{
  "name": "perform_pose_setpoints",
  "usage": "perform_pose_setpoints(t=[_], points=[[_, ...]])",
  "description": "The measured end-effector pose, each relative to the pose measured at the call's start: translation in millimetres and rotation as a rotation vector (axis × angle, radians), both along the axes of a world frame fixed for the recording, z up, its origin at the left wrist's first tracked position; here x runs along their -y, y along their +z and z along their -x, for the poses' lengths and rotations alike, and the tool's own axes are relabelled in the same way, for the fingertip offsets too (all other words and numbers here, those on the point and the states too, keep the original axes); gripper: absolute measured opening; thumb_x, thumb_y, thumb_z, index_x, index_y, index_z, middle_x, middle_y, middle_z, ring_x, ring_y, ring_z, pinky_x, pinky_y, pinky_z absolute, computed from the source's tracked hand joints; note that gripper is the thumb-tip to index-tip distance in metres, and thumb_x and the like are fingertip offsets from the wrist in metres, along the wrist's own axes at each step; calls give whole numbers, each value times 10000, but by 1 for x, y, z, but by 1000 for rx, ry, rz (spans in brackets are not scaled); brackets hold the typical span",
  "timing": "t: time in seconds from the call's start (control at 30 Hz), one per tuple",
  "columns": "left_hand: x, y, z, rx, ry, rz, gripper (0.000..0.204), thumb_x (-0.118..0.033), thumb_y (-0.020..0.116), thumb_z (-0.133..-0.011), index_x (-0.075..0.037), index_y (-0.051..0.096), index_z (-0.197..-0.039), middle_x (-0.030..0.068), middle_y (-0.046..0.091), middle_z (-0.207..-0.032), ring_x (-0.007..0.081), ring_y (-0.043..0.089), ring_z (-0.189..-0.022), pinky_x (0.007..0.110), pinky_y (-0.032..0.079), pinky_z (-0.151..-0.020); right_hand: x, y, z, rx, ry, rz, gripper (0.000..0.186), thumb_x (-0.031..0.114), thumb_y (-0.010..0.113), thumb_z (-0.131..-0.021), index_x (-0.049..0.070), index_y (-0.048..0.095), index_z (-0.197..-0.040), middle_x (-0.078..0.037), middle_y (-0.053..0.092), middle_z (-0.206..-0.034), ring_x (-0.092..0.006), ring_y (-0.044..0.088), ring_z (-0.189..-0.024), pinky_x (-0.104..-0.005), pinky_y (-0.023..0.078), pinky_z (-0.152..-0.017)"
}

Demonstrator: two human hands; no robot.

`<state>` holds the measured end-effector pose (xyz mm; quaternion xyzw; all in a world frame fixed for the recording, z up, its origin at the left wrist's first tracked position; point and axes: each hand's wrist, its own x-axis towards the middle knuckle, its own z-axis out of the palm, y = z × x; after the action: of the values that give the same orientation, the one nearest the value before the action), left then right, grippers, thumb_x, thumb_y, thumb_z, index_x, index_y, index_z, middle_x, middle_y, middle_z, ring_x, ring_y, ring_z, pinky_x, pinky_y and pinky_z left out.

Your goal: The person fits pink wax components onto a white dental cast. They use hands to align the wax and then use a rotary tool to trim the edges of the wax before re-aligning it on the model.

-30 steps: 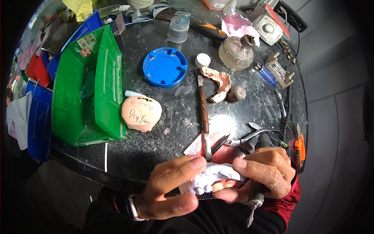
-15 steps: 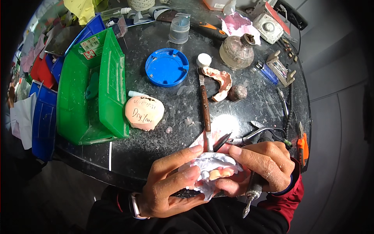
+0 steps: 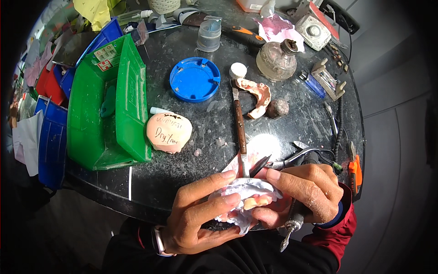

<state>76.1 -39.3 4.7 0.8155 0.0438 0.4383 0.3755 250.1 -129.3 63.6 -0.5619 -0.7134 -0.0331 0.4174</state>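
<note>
At the near edge of the bench, the whitish dental piece is held between both hands, with yellowish teeth showing along its near side. The left hand grips its left end, fingers parted around it; a wristband circles that wrist. The right hand pinches the right end with its fingertips and also holds a dark handpiece, whose metal bur points down toward the person.

Just beyond the piece lie a pink sheet, a black pen and a wooden-handled knife, its handle pointing away from the person. Right of the knife are a plaster arch and a brownish ball, side by side; near the knife's far end stands a white cap.

Left of these, a pink model sits beside the green bin, with a blue lid beyond it. Farther back are a clear jar and, to its right, a round glass bottle. Orange-handled cutters lie at the bench's right edge.
</note>
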Motion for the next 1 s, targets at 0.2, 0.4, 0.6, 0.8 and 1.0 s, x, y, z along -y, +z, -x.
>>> perform_pose_setpoints(t=[0.2, 0.4, 0.6, 0.8, 1.0], points=[[1, 0, 2, -16, -7, 23, 794, -244, 894, -533, 3, 430, -1128, 249, 455, -1166, 249, 549, -993, 288, 503, -794, 1, 3, 1, 14, -6, 31, 377, 112, 794, -631, -52, 669, -947, -52, 590, -623, -102, 574, -471, -210, 461, -391], [3, -2, -1, 11, 1, 40, 813, -244, 900, -522, 12, 427, -1132, 262, 451, -1156, 243, 544, -1000, 276, 506, -775, 0, -1, 1, 9, -6, 21, 374, 121, 793, -640, -43, 670, -953, -51, 601, -640, -104, 587, -488, -209, 463, -394], [11, -1, -1, 96, -70, 359, 879, -168, 900, -534, 20, 389, -1224, 230, 457, -1194, 296, 556, -1076, 363, 516, -865, -1, -4, 1, -34, -2, -28, 351, 137, 781, -671, -40, 671, -952, -56, 612, -655, -112, 604, -507, -211, 479, -405], [7, 0, -3, 217, -280, 520, 1020, -172, 910, -520, 25, 261, -1282, 307, 425, -1240, 319, 558, -1081, 403, 478, -910, 1, 0, 0, 2, -22, 14, 323, 99, 762, -682, -40, 669, -958, -59, 608, -654, -118, 607, -510, -221, 493, -416], [-2, 1, 5, 191, -465, 610, 1181, -281, 922, -427, 55, 189, -1289, 389, 448, -1166, 271, 600, -975, 313, 557, -752, 1, -5, -1, 27, 65, -93, 345, 38, 759, -649, -24, 669, -976, -49, 600, -684, -103, 593, -542, -215, 498, -424]])
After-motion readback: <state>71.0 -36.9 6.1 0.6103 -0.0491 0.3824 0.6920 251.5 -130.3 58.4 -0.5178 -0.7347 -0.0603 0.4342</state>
